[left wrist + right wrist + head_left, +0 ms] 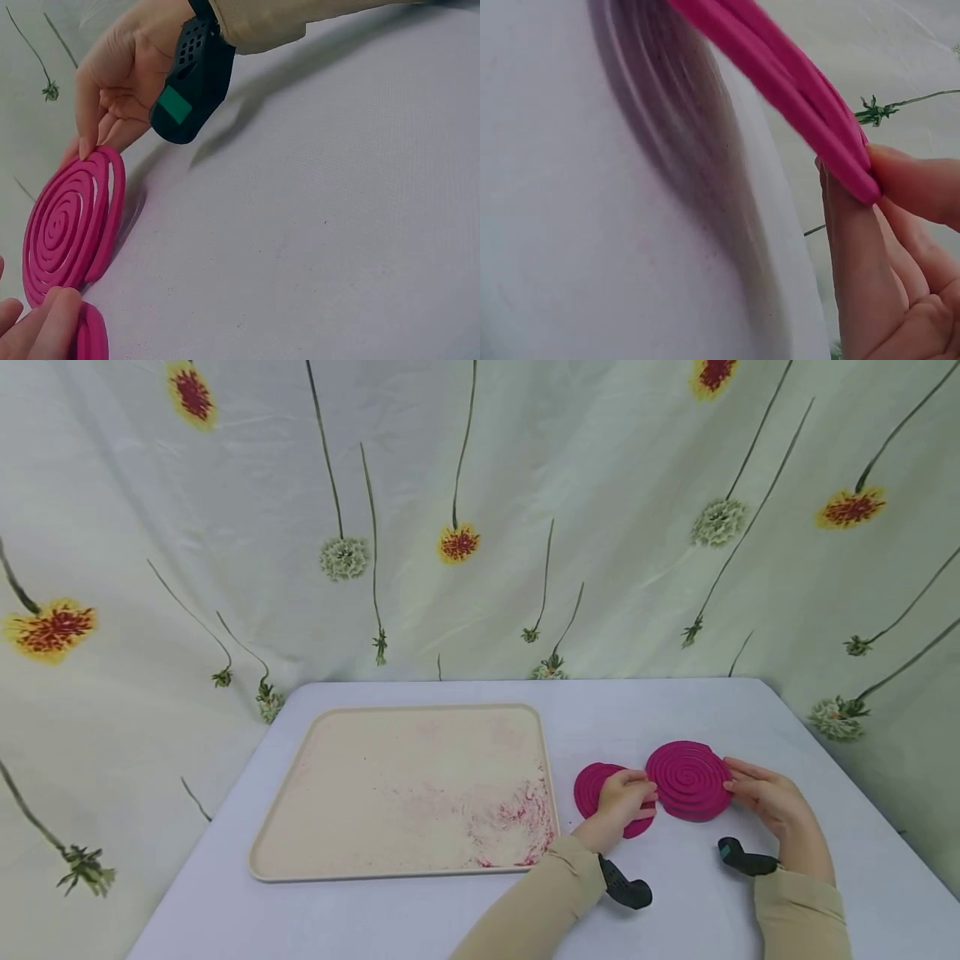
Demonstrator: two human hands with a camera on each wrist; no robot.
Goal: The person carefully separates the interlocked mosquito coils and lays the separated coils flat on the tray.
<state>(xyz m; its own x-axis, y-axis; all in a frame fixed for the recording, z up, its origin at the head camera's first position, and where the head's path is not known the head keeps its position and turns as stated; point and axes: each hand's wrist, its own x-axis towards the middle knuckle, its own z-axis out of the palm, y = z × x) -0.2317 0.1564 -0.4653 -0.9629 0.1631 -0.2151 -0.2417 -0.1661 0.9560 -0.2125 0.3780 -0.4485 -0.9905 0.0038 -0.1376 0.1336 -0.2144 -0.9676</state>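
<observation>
A flat magenta spiral coil, apparently clay rope (686, 777), is raised off the table between both hands. My right hand (776, 802) pinches its right edge between thumb and fingers; the right wrist view shows the coil's rim (795, 90) up close, with a shadow on the cloth below. At the opposite edge, the fingers of my left hand (621, 800) grip the rim, though the thumb's contact is hidden. Beneath the left hand a second magenta coil (591, 783) lies on the table, partly covered by that hand.
To the left, a shallow beige tray (420, 785) with magenta smears lies on the white-covered table (360, 918). A flower-printed curtain (495, 452) hangs behind the table's far edge. Black wrist devices (626, 887) sit at both cuffs.
</observation>
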